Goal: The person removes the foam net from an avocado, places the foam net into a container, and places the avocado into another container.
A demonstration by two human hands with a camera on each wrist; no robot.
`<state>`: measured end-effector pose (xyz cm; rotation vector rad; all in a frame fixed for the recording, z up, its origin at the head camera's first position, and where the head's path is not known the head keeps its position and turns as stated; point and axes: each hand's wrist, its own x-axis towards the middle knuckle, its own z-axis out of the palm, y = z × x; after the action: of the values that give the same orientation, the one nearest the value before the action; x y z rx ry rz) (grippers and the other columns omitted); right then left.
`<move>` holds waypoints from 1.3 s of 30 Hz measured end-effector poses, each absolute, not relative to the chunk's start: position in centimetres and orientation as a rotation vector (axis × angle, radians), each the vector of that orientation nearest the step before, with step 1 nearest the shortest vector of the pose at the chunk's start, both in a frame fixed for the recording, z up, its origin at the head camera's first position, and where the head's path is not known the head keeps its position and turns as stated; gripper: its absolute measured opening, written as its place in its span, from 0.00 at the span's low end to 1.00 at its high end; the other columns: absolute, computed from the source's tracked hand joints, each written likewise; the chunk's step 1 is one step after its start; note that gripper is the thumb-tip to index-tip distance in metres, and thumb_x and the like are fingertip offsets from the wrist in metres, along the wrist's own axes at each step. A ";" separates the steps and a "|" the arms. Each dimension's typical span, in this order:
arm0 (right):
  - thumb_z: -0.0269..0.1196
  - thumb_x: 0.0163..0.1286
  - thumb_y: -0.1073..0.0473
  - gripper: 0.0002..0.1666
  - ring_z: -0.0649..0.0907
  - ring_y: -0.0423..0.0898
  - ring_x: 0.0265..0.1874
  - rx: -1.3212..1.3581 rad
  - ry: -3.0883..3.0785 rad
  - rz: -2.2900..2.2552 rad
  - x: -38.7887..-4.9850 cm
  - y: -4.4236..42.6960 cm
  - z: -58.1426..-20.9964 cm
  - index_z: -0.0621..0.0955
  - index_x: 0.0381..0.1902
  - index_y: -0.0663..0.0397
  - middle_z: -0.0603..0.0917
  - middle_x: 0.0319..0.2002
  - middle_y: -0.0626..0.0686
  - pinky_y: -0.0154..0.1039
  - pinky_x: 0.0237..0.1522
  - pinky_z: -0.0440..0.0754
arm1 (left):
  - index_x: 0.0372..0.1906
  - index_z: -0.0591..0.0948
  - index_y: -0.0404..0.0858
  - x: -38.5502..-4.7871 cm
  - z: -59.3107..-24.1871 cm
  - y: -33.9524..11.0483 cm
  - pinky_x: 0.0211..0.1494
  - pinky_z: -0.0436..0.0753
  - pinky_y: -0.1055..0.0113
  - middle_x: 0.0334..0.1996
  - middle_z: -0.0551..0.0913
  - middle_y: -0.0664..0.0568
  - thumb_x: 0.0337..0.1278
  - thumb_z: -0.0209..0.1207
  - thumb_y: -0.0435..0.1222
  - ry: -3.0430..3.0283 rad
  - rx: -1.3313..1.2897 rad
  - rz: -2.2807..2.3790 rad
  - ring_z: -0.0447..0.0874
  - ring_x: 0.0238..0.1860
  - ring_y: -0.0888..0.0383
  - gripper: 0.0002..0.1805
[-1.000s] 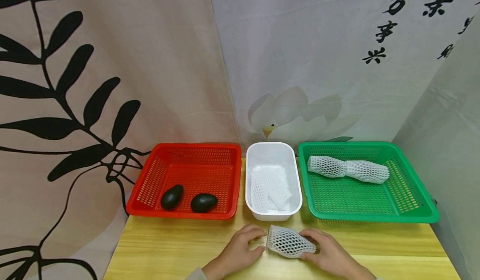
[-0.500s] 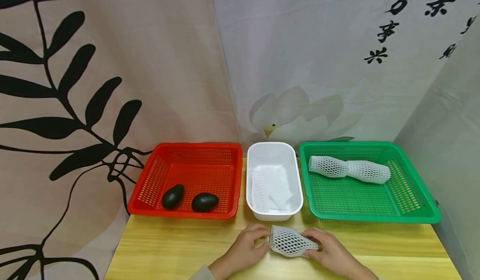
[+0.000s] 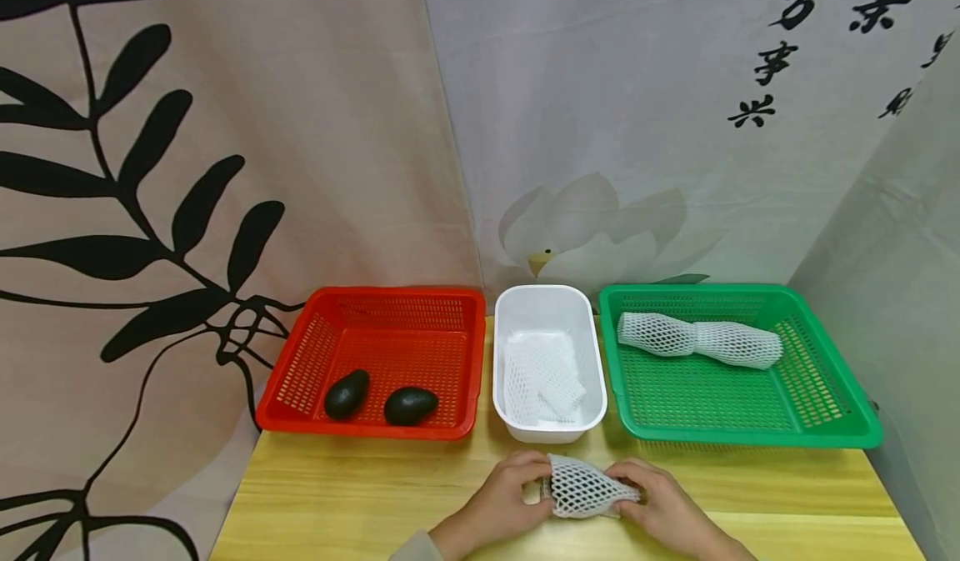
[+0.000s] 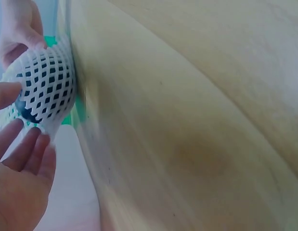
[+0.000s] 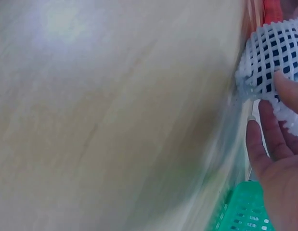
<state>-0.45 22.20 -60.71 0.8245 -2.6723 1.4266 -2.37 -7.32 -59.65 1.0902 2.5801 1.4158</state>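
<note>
Foam net (image 3: 583, 488), midway between side edges of the desk (image 3: 337, 494), seems mid-fitting round a dark object (image 4: 27, 112); left hand (image 3: 512, 496) and right hand (image 3: 657, 501) pinch its ends; the next tug calls for evenness.

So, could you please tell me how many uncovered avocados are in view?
2, both in the red basket: one avocado left of centre, another avocado to its right.

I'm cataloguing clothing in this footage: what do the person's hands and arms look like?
The left hand and the right hand are bare, with no gloves in sight. A plain, light greyish sleeve shows on the left, at the head view's bottom edge; on the right, no sleeve is clearly visible.
</note>
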 end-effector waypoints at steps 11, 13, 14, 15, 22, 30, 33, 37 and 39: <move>0.76 0.54 0.74 0.27 0.82 0.34 0.43 0.824 -2.631 1.456 -0.2 22.1 -60.8 0.85 0.48 0.43 0.86 0.46 0.40 0.32 0.43 0.83 | 0.55 0.87 0.37 -2.2 -59.8 -6.6 0.66 0.79 0.62 0.58 0.84 0.49 0.42 0.76 0.29 2.558 1.015 1.317 0.81 0.61 0.55 0.28; 0.76 0.55 0.74 0.27 0.83 0.34 0.43 0.822 -2.626 1.465 -0.2 22.1 -60.9 0.85 0.48 0.42 0.86 0.46 0.39 0.32 0.44 0.83 | 0.55 0.87 0.39 -2.2 -60.0 -6.5 0.66 0.78 0.62 0.58 0.84 0.50 0.41 0.75 0.29 2.557 1.038 1.323 0.81 0.61 0.56 0.28; 0.76 0.55 0.74 0.27 0.83 0.34 0.43 0.827 -2.617 1.469 -0.2 22.0 -60.9 0.85 0.47 0.43 0.86 0.45 0.40 0.31 0.44 0.83 | 0.54 0.87 0.40 -2.2 -60.0 -6.4 0.67 0.78 0.62 0.58 0.84 0.51 0.40 0.75 0.29 2.560 1.054 1.324 0.81 0.60 0.57 0.28; 0.76 0.55 0.75 0.27 0.83 0.34 0.43 0.828 -2.608 1.471 -0.2 22.0 -60.9 0.85 0.47 0.43 0.86 0.45 0.40 0.31 0.44 0.82 | 0.54 0.87 0.41 -2.3 -60.1 -6.4 0.67 0.78 0.63 0.57 0.84 0.53 0.40 0.75 0.29 2.565 1.073 1.323 0.80 0.60 0.58 0.28; 0.76 0.53 0.78 0.29 0.84 0.36 0.42 0.860 -2.523 1.479 -0.1 21.5 -61.1 0.85 0.46 0.43 0.87 0.44 0.43 0.26 0.45 0.80 | 0.46 0.85 0.45 -2.4 -60.1 -6.0 0.60 0.74 0.72 0.48 0.84 0.61 0.32 0.78 0.32 2.622 1.195 1.279 0.79 0.52 0.67 0.26; 0.75 0.51 0.80 0.30 0.84 0.38 0.42 0.871 -2.496 1.479 0.0 21.3 -61.2 0.85 0.46 0.46 0.87 0.43 0.47 0.27 0.44 0.81 | 0.46 0.84 0.45 -2.3 -60.4 -5.7 0.57 0.72 0.73 0.44 0.83 0.64 0.28 0.80 0.36 2.661 1.170 1.148 0.78 0.49 0.69 0.29; 0.75 0.51 0.80 0.30 0.85 0.38 0.42 0.872 -2.500 1.479 0.0 21.3 -61.3 0.85 0.46 0.47 0.87 0.43 0.47 0.29 0.44 0.82 | 0.47 0.83 0.46 -2.2 -60.5 -5.7 0.58 0.72 0.72 0.44 0.81 0.65 0.28 0.80 0.37 2.666 1.145 1.110 0.77 0.49 0.70 0.30; 0.74 0.51 0.81 0.30 0.85 0.38 0.42 0.872 -2.507 1.473 0.0 21.2 -61.3 0.86 0.46 0.47 0.87 0.43 0.47 0.29 0.44 0.83 | 0.49 0.82 0.46 -2.1 -60.6 -5.7 0.60 0.72 0.71 0.44 0.80 0.66 0.29 0.81 0.39 2.670 1.119 1.089 0.76 0.50 0.69 0.32; 0.74 0.51 0.81 0.30 0.85 0.38 0.42 0.869 -2.504 1.473 0.1 21.2 -61.2 0.86 0.46 0.47 0.87 0.43 0.47 0.28 0.44 0.82 | 0.49 0.82 0.46 -2.0 -60.7 -5.8 0.60 0.72 0.71 0.45 0.80 0.66 0.29 0.81 0.40 2.678 1.120 1.086 0.76 0.51 0.69 0.32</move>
<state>0.06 21.20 -61.19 0.8687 -2.5041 1.4726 -2.00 -5.76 -60.66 1.1203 2.6777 1.0863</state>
